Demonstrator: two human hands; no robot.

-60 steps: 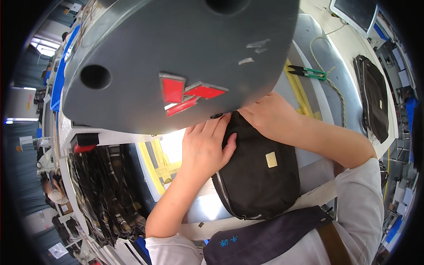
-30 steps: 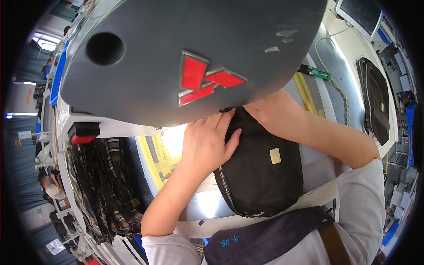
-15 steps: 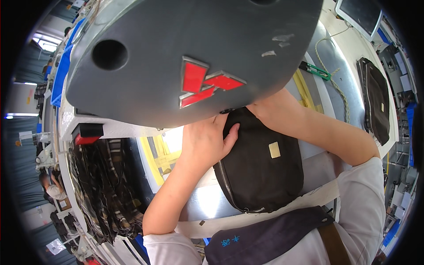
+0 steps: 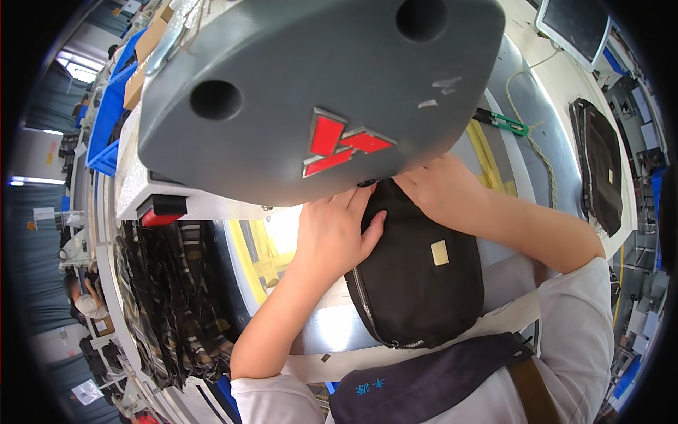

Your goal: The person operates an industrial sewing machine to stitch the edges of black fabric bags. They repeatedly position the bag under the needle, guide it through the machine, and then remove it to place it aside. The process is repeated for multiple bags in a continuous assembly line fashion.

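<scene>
— What takes up most of the frame?
— A grey machine head (image 4: 268, 141), upper centre; below it, right of centre, the black bag (image 4: 424, 297) lies with its upper end reaching the head's lower edge; a bundle of dark plaid cloth (image 4: 187, 297) is at lower left; a second black bag (image 4: 600, 166) lies near the right edge.
— And the hands?
— The left hand (image 4: 330, 230) rests on the bag's upper left part, thumb spread away from the fingers; the right hand (image 4: 443, 194) is at its upper right, fingers bent; the fingertips of both are hidden near the head, so I cannot tell whether either grips the fabric.
— Anything smaller?
— A red emblem (image 4: 327, 136) on the head; green-handled snips (image 4: 507, 123), upper right; a cream patch (image 4: 439, 252) on the bag, right of centre.
</scene>
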